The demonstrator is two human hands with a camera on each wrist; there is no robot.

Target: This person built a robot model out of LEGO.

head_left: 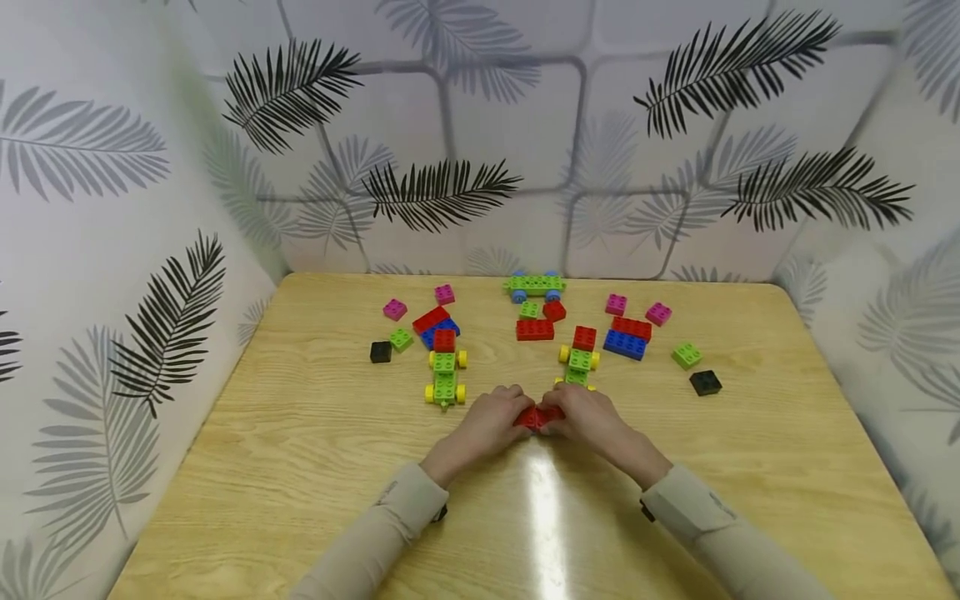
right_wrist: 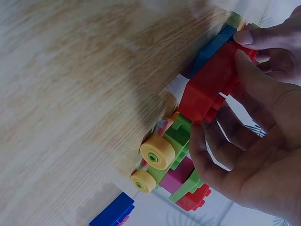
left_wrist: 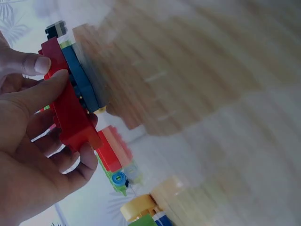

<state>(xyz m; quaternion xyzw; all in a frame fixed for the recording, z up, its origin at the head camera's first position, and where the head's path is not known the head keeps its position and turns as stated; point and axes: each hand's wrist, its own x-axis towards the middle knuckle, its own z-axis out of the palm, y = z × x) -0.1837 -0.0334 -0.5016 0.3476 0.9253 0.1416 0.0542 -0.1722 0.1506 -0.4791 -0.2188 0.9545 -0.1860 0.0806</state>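
At the middle of the table, my left hand [head_left: 497, 412] and right hand [head_left: 588, 414] meet over red toy bricks [head_left: 536, 418], which show a seam between the two hands. My left hand [left_wrist: 42, 122] pinches its end with the thumb on the near side and fingers curled behind. Likewise my right hand [right_wrist: 258, 113] grips the other end of the red bricks [right_wrist: 207, 89], thumb tip beside the other thumb. A blue brick [right_wrist: 211, 52] shows along their underside in the wrist views. Just beyond the right hand stands a green toy car with yellow wheels [head_left: 580, 360], partly covered by it.
Another green car with yellow wheels [head_left: 445, 385] stands beyond the left hand. Farther back are a green wheeled base [head_left: 534, 286] and a long red brick [head_left: 535, 331]. Loose bricks lie on both sides, among them a black brick [head_left: 380, 352] and another black brick [head_left: 705, 382].
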